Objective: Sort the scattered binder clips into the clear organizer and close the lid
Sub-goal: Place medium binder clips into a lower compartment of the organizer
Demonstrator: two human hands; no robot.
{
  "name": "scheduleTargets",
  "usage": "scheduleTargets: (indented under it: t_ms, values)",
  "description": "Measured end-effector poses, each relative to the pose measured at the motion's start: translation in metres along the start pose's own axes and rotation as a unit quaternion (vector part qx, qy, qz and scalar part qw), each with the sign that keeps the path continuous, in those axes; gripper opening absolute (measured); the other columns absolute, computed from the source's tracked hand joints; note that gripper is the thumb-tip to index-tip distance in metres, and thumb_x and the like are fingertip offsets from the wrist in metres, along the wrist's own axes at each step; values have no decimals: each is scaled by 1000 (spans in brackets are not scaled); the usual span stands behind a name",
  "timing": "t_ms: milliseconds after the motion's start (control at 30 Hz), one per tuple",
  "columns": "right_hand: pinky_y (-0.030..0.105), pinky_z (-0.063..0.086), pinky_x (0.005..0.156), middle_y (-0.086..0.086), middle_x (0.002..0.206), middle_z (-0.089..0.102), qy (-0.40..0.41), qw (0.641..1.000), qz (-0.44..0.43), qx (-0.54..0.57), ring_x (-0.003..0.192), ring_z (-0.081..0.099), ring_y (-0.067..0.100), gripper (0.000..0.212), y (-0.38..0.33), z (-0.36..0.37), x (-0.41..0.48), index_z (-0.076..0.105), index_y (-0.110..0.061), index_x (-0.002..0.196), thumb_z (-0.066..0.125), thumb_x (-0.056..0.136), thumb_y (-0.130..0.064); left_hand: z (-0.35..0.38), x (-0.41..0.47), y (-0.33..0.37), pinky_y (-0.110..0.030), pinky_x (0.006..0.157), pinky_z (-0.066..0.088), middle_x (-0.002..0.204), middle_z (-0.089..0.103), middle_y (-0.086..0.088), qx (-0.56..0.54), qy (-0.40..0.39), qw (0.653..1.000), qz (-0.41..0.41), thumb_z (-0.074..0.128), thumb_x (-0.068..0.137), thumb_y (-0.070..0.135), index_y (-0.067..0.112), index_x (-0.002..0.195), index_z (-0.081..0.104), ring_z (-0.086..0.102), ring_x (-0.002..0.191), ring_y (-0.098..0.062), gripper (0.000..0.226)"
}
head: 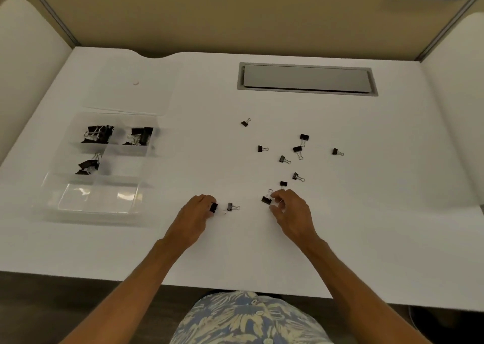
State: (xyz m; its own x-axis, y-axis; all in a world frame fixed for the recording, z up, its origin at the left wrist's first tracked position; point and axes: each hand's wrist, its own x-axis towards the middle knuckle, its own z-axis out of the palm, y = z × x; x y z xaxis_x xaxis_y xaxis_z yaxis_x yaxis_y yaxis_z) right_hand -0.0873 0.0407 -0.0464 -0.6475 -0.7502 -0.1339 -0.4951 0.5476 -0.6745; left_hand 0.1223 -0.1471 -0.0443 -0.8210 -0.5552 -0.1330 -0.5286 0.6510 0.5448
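Hands reach palm-down over the table point(262, 252): left hand point(195, 219) fingers pinch a clip point(213, 207); right hand point(290, 213) fingers close on another clip point(266, 200).

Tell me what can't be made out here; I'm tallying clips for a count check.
- Head view: clips piled in the organizer compartments overlap and blur; no count.
- Left hand: fingers cover most of its clip.
- Right hand: may hide more beneath.
- Clear lid: barely visible.
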Motion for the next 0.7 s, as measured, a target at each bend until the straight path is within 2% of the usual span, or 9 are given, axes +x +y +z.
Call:
scheduleTargets:
  t_ms: [100,200,300,367,433,500,600,633,700]
  values:
    - [27,45,75,-2,107,61,-26,997,-24,-62,91,57,15,36,-3,1,5,58,-22,126,66,91,-24,-7,-8,9,-23,77,53,94,67,8,-121,23,988,-90,65,90,7,20,102,60,63,87,-8,17]
    - [31,47,81,0,116,57,-59,987,-60,-138,103,56,20,42,-7,1,11,52,-24,136,59,96,-30,-13,-11,26,-21,72,54,89,71,6,-247,68,946,-199,77,81,10,16,92,59,70,81,-5,22]
    - [31,47,76,4,113,54,-66,982,-83,-159,100,54,23,33,-7,3,15,57,-21,130,56,98,-22,-13,-9,42,-26,72,57,84,74,-4,-370,77,889,-259,82,72,2,8,91,58,73,77,-14,31]
    - [28,41,68,3,106,54,-56,983,-82,-154,92,54,23,23,-5,4,15,62,-19,118,56,97,-15,-12,-8,52,-38,76,59,84,74,-14,-444,75,853,-265,79,73,-5,0,95,57,74,77,-27,31]
    - [27,38,66,2,101,54,-55,983,-83,-153,88,54,22,18,-2,5,15,63,-18,111,57,96,-11,-12,-8,61,-41,76,59,85,73,-20,-490,72,829,-262,76,75,-7,-4,98,56,73,77,-35,30]
    - [24,41,66,0,98,54,-49,991,-63,-108,85,54,18,18,-1,3,15,64,-20,106,57,94,-9,-11,-7,69,-39,75,59,87,72,-24,-529,66,807,-253,75,78,-6,-5,101,57,72,79,-37,30]
    - [12,42,65,-3,95,57,-7,999,-5,46,79,57,7,20,-2,-7,14,66,-21,100,56,93,-5,-11,-4,75,-37,78,58,92,72,-24,-570,59,782,-245,71,83,-3,-2,106,64,69,83,-35,25]
    - [13,46,68,-2,96,60,5,993,11,118,79,60,7,20,-3,-11,13,67,-20,99,55,94,-6,-11,-3,76,-37,79,57,94,72,-22,-581,59,773,-248,68,85,-2,0,107,66,69,85,-34,22]
    - [26,55,74,5,102,65,4,960,59,272,81,66,15,18,-4,-18,11,68,-15,99,52,98,-6,-11,-1,77,-35,77,56,95,70,-18,-598,59,757,-257,60,90,-2,3,106,69,69,89,-33,19]
